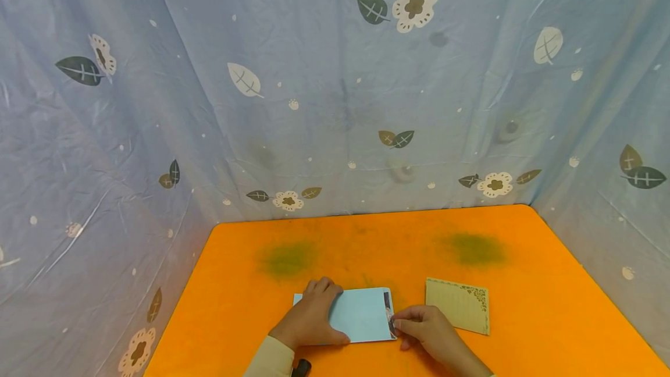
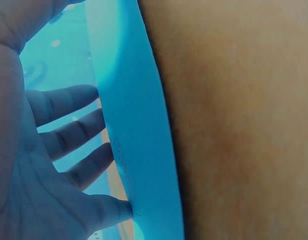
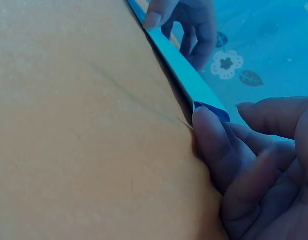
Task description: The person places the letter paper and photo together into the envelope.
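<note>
A light blue envelope [image 1: 361, 314] lies on the orange table, its right end open. From that end shows a strip of a dark printed card [image 1: 388, 309]; the rest of it is hidden inside. My left hand [image 1: 315, 314] spans the envelope's left part, thumb at the near edge and fingers towards the far edge. In the left wrist view, nearly straight fingers [image 2: 69, 102] touch the envelope's side. My right hand [image 1: 429, 330] holds the card's exposed edge between thumb and fingertips. Up close, a fingertip [image 3: 208, 122] lies against the envelope's opening.
A yellowish sheet of notepaper [image 1: 460, 305] with a floral corner lies just right of my right hand. Blue patterned curtains [image 1: 335, 103] enclose the table's back and sides. The orange table [image 1: 366, 249] bears two greenish stains.
</note>
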A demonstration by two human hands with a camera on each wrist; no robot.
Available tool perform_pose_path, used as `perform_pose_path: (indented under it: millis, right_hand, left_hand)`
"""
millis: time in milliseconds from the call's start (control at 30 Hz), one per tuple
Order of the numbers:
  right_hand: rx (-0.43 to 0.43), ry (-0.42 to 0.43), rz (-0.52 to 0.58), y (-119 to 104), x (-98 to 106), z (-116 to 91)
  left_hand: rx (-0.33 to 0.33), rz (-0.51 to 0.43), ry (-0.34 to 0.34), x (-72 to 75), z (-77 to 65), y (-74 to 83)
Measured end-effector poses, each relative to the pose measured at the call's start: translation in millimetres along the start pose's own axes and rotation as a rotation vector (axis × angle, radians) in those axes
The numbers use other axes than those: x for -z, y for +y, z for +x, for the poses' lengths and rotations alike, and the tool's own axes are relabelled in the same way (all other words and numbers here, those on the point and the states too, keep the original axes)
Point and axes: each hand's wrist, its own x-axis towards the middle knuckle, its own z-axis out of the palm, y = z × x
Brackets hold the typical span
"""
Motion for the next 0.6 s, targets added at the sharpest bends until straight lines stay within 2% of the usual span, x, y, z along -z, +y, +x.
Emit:
perform_pose_path:
  millis: [233, 600]
  right_hand:
    - [0.013, -0.001, -0.008, 1.4, -0.7, 1.9]
    - [-0.025, 0.019, -0.08, 3.1, -3.7, 3.5]
  left_hand:
    - [0.006, 0.005, -0.001, -0.8, 0.7, -0.4]
    - [0.001, 0.004, -0.001, -1.4, 0.6, -1.1]
